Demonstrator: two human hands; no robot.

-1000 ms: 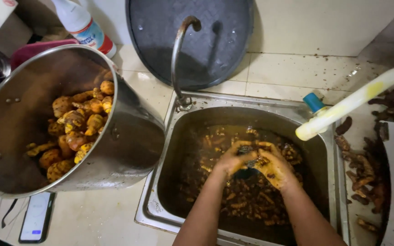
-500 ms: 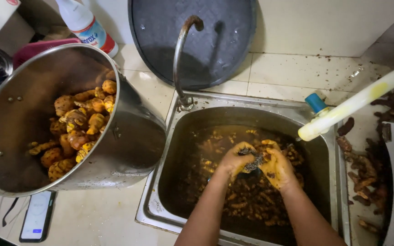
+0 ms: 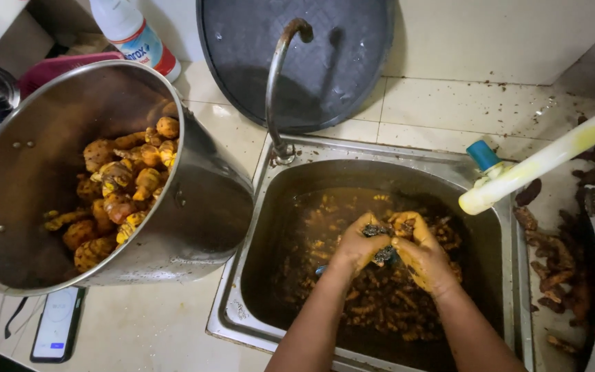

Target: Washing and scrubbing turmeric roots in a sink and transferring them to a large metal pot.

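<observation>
Below, surface: tiled counter point(image 3: 449, 103), steel sink point(image 3: 277, 207) set lower centre.
Scrubber: dark scouring pad point(image 3: 380, 241) is clasped between left hand point(image 3: 358, 244) and right hand point(image 3: 421, 255), pressed together.

Left hand point(image 3: 357, 244), right hand point(image 3: 418, 251) clasp dark scrubber point(image 3: 382, 241) over sink point(image 3: 380, 155).

My left hand point(image 3: 358, 242) and right hand point(image 3: 418, 249) press together, fingers curled and clenched. Both are stained yellow-brown. My forearms reach forward, angled toward each other
</observation>
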